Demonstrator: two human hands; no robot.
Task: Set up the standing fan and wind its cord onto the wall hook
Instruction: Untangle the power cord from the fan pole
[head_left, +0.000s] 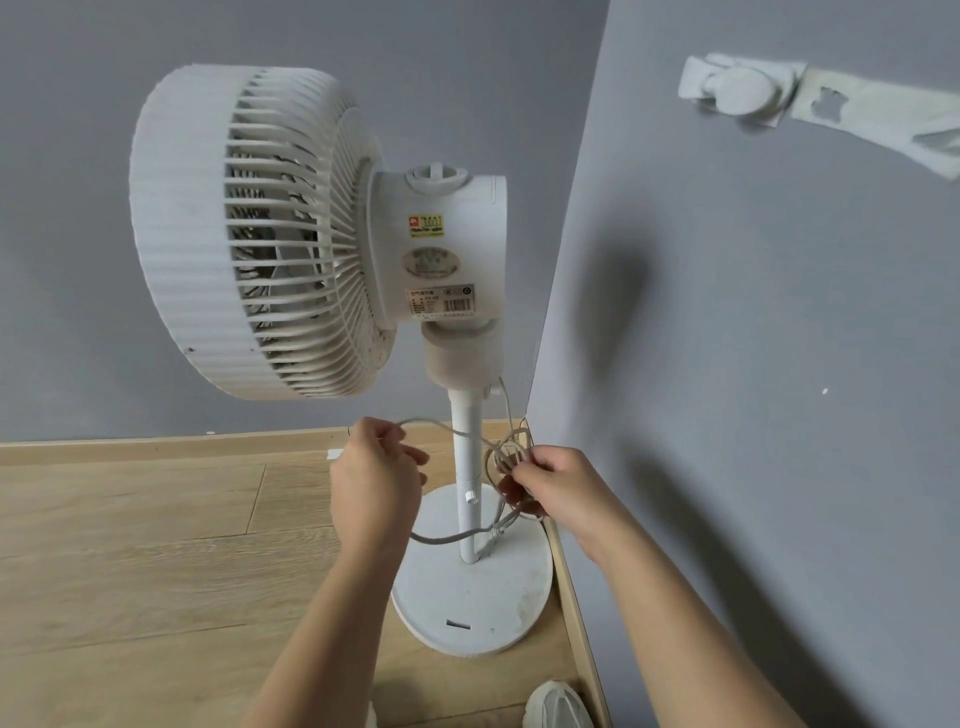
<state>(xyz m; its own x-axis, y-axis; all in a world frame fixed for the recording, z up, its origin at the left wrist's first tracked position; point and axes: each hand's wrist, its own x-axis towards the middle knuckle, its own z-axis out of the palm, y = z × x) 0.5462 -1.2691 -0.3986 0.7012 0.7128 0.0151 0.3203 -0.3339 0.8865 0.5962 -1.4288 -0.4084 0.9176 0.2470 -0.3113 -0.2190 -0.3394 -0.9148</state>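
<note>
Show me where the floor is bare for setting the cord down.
Bare: the wood floor left of the fan base, up to the skirting. Crowded: around the pole, where the left hand and right hand hold the cord; the strip between base and right wall is narrow.

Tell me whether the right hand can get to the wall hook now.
Probably yes: the right hand, gripping the coiled cord, has only bare wall between it and the wall hook above.
</note>
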